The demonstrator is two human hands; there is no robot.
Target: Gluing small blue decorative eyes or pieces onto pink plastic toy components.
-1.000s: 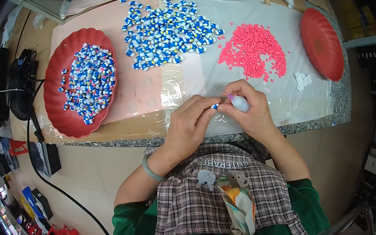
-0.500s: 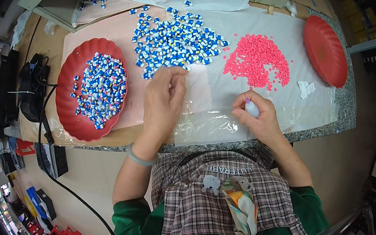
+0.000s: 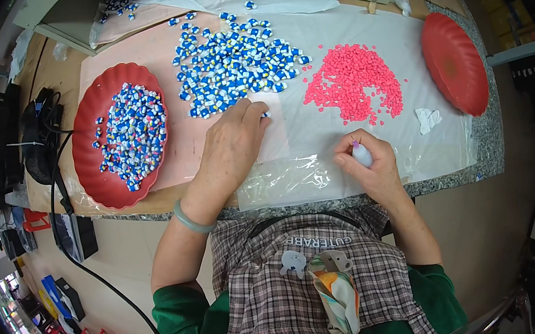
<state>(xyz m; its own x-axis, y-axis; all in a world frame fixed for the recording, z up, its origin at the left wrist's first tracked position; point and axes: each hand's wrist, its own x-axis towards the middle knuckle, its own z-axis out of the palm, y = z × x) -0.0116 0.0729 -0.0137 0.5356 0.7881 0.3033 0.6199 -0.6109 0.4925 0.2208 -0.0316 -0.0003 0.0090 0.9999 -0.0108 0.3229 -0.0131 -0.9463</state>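
My left hand (image 3: 233, 146) is at the near edge of a spread of small blue-and-white pieces (image 3: 228, 65). Its fingers are drawn together, and one such small blue-and-white piece (image 3: 266, 114) shows at the fingertips. Closed around a small white squeeze bottle (image 3: 362, 155) with a purple tip, my right hand (image 3: 378, 167) rests over the near part of the sheet, the tip pointing up and away. Beyond it lies a heap of tiny pink pieces (image 3: 353, 79), with a thinned patch on its near side.
A red scalloped tray (image 3: 91, 168) of blue-and-white pieces, some with pink bits, stands at left. Another red tray (image 3: 456, 70) stands at far right, near a crumpled white tissue (image 3: 428, 119). A machine opening at the back holds more pieces. A black cable (image 3: 97, 271) hangs at left.
My left hand has come slightly nearer to me, its fingertips now lower beside the blue-and-white spread. My right hand keeps the bottle in nearly the same place. The whole view has shifted slightly.
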